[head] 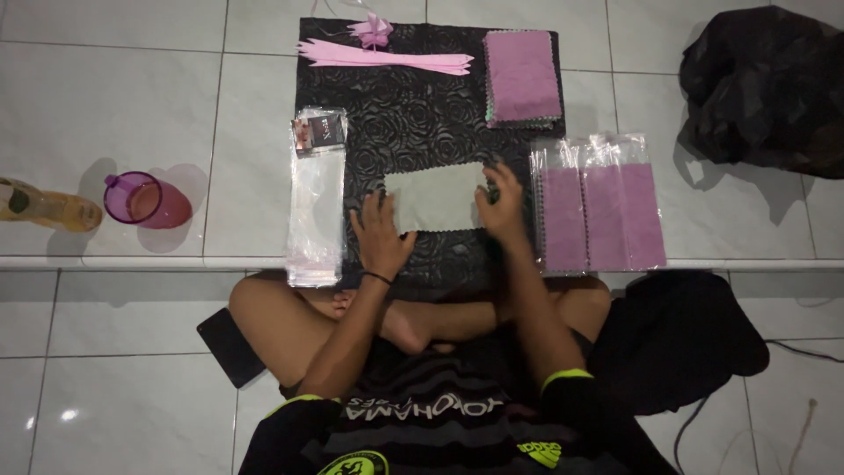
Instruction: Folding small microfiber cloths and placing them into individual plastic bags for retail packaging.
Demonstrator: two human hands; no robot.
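1. Leftmost, at 9 o'clock: a bottle (pixel 48 208) lying on its side on the tiled floor (pixel 114 97), with a purple cup (pixel 141 199) just beside it.
2. Next, a phone (pixel 230 347) on the floor at 7 o'clock, touching the sitter's knee.
3. Clear sleeves (pixel 316 198), stacked along the left edge of the black mat (pixel 404 114).
4. Left hand (pixel 380 236), palm down, fingers spread, fingertips pressing the near-left corner of the grey cloth (pixel 437 196); a dark band circles the wrist.
5. Grey cloth, flat on the mat at picture centre, between both hands.
6. Pink ribbons (pixel 387 54), in a bundle at 12 o'clock on the mat's far edge.
7. Right hand (pixel 501 207), fingers bent and slightly spread, resting on the cloth's right edge; whether it pinches the cloth cannot be told.
8. Pink cloths (pixel 522 77), stacked at 1 o'clock.
9. Bagged cloths (pixel 600 207), a row at 3 o'clock, just beside the right hand.
10. Black bag (pixel 765 88), at 2 o'clock, well apart.
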